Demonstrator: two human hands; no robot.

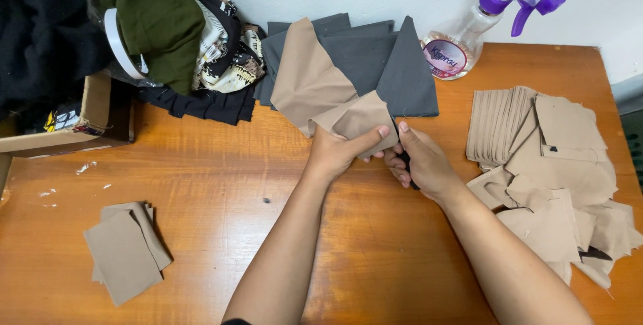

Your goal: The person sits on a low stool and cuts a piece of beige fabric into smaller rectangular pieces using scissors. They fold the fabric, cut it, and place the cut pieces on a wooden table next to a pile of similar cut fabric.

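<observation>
In the middle of the frame, both hands meet over the orange wooden table (pixel 375 245). The left hand (pixel 335 153) is pinching a tan fabric piece (pixel 321 91), which drapes up over a fan of grey fabric pieces (pixel 375 57). The right hand (pixel 423 161) is closed round a dark tool (pixel 404 159), mostly hidden, so can't tell what it is. A small tan stack (pixel 126 251) sits lower left, a bigger tan pile (pixel 556 171) on the right, and a spray bottle (pixel 469 30) upper right.

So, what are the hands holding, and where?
Left hand pinches the tan cloth at its lower corner; right hand grips a dark tool, mostly hidden.
</observation>
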